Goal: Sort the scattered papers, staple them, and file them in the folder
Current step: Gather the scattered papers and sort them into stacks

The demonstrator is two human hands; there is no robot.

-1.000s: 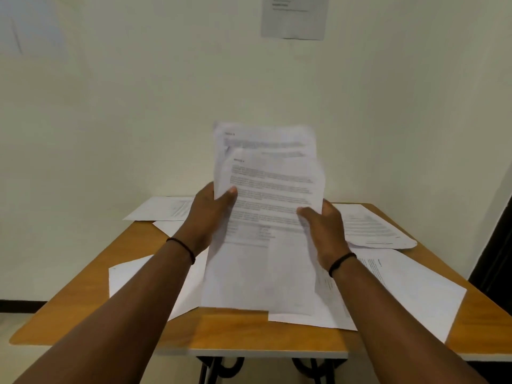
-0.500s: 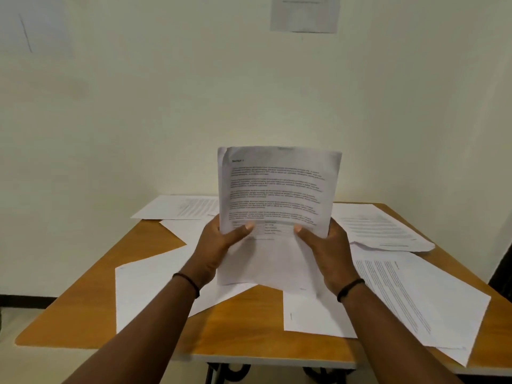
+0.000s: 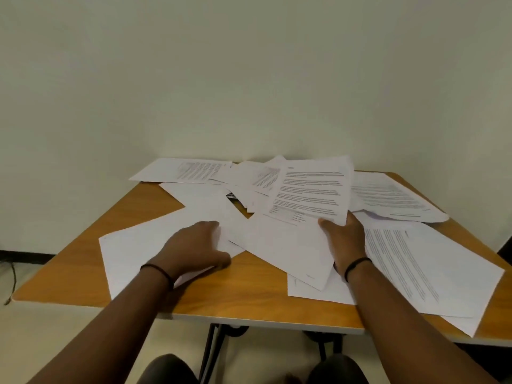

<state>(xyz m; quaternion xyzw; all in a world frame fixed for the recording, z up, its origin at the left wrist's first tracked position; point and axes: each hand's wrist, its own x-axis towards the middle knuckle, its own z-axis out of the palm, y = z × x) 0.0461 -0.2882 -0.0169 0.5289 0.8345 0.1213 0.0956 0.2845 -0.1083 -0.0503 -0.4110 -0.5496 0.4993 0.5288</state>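
My right hand [image 3: 345,239] grips the lower edge of a printed sheet bundle [image 3: 313,189], held low and tilted back over the table. My left hand [image 3: 194,245] lies on a blank white sheet [image 3: 144,239] at the left of the table, fingers curled toward another sheet's edge; I cannot tell whether it pinches it. Several more sheets lie scattered: a printed page [image 3: 415,261] at the right, one at the far left [image 3: 188,169] and one at the far right [image 3: 393,198]. No stapler or folder shows.
The wooden table [image 3: 83,259] stands against a pale wall [image 3: 249,79]. Something dark [image 3: 234,195] peeks out under the papers near the middle. A cable [image 3: 11,275] hangs at the left by the floor. My knees show below the front edge.
The bundle held upright in both hands has come down toward the table. My left hand let go of it and moved left onto the blank sheet. The camera tilted downward.
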